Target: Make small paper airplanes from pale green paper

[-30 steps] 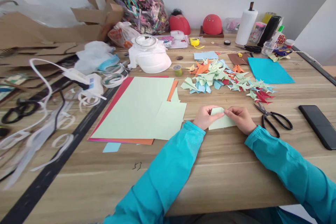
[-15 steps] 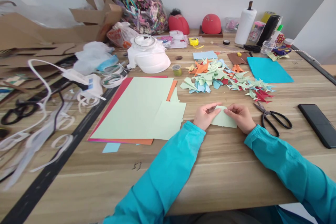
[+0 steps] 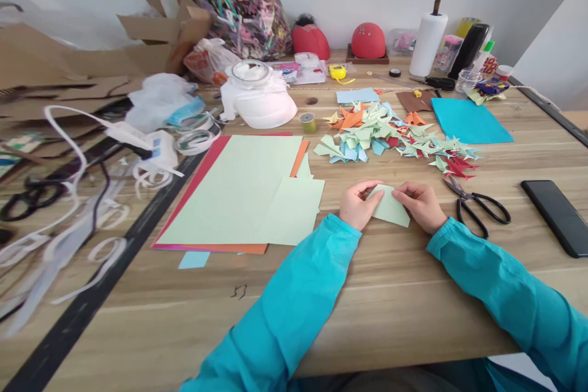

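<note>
A small piece of pale green paper (image 3: 389, 208) is held between my two hands above the wooden table. My left hand (image 3: 361, 203) pinches its left side between thumb and fingers. The thumb and fingertips of my right hand (image 3: 420, 203) are closed on its upper right edge. Beyond my hands lies a heap of folded paper pieces (image 3: 372, 125) in green, blue, orange and red. Black-handled scissors (image 3: 478, 199) rest just right of my right hand. Left of my left hand, a smaller green sheet (image 3: 298, 211) overlaps a large green sheet (image 3: 229, 190).
Far right lies a black phone (image 3: 558, 214). A turquoise sheet (image 3: 472, 120) is behind the scissors. A spool (image 3: 307, 123) stands behind the paper stack. White cords and a power strip (image 3: 158, 150) crowd the left, with cardboard boxes (image 3: 151, 27) at the back.
The small green paper has turned slightly between my fingers, its lower right corner shifting left and down. Both hands keep nearly the same place and grip.
</note>
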Demonstrator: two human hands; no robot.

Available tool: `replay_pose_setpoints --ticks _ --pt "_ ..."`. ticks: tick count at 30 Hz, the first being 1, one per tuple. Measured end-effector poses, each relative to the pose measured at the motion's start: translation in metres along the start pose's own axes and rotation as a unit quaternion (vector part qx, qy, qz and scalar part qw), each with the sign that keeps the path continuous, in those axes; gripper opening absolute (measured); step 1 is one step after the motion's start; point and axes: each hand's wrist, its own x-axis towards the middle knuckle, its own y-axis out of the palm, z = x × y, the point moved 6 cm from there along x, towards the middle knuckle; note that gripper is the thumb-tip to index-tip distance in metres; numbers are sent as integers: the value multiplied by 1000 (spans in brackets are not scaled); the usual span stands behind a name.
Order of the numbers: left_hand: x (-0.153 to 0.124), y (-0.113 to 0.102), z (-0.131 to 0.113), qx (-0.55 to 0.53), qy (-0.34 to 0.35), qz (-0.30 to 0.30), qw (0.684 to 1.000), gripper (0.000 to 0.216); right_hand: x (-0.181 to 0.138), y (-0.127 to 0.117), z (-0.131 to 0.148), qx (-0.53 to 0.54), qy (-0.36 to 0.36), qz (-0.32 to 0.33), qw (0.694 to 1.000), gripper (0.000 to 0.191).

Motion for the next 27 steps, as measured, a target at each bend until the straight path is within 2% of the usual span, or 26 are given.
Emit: replay_pose_setpoints --ticks 6,8,10,12,15,18,22,24,27 --pt "2 -2 10 -43 -61 -24 997 30 0 -2 0 2 -4 -15 1000 30" --pt "1 -4 11 -32 -55 -30 998 28 0 -2 1 2 -3 -18 1000 29" --pt "-1 -3 3 8 8 -23 1000 22 0 -3 1 4 -4 -26 1000 29" --pt "-7 2 -13 72 126 3 989 18 0 -3 1 8 -3 -31 999 29" --pt "-22 13 -34 157 291 45 943 20 0 -3 3 18 -2 -30 999 29" --pt "-31 18 -39 183 354 60 915 25 0 -2 5 22 -7 -29 999 28" --pt "-31 19 -37 187 348 67 916 27 1 -2 4 33 -10 -28 999 26" --pt "-28 17 -36 179 312 57 931 22 1 -3 4 37 -8 -29 999 26" --pt "-20 12 -29 137 222 48 964 13 0 -4 3 39 -5 -27 999 27"
